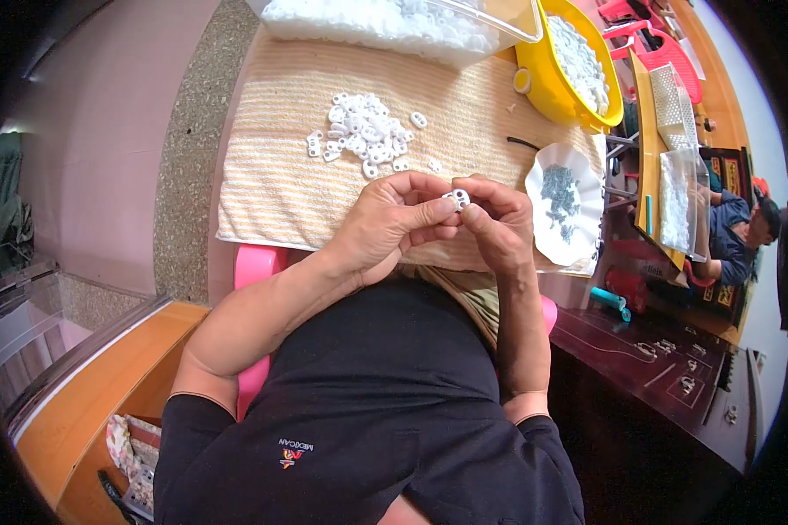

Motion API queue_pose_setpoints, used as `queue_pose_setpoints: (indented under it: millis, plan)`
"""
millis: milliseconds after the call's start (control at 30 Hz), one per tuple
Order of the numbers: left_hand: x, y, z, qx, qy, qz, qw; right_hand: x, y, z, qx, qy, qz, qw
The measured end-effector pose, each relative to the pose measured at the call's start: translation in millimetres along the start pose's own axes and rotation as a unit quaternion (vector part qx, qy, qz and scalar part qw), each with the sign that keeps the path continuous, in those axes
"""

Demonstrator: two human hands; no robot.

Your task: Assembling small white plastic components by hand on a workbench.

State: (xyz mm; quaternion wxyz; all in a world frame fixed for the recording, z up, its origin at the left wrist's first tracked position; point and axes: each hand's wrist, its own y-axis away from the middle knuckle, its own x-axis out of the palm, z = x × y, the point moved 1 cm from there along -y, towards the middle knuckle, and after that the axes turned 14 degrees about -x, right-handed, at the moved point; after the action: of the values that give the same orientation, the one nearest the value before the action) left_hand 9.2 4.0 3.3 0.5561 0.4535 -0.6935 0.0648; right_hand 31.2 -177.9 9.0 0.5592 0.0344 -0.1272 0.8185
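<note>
Close together over the near part of the table, my left hand [403, 210] and my right hand [497, 219] pinch a small white plastic piece with dark holes [456, 200]. It looks like a two-hole cord lock; whether it is one part or two pressed together I cannot tell. Thumbs and forefingers of both hands meet on it, hiding its edges. Beyond my left hand lies a loose heap of similar white two-hole pieces [368, 129]. To the right of my right hand, a white fluted dish [546, 238] holds many tiny dark parts [560, 199], too small to name.
A striped towel [271, 149] covers the table. At the back stand a clear bin [524, 19] of white pieces and a yellow basin [538, 83] with more. A thin black strip [524, 142] lies near the dish. Another person [734, 229] sits at a bench far right.
</note>
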Motion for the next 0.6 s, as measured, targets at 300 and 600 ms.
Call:
queue_pose_setpoints:
  millis: [300, 600]
  plan:
    - [-1.1, 1.1, 0.5, -0.009, 0.000, 0.018, 1.000, 7.4, -2.8, 4.8, -0.030, -0.029, 0.011, 0.999]
    - [0.2, 1.1, -0.4, -0.012, 0.005, 0.026, 1.000, 9.3, -2.5, 0.2, -0.078, -0.028, 0.020, 0.996]
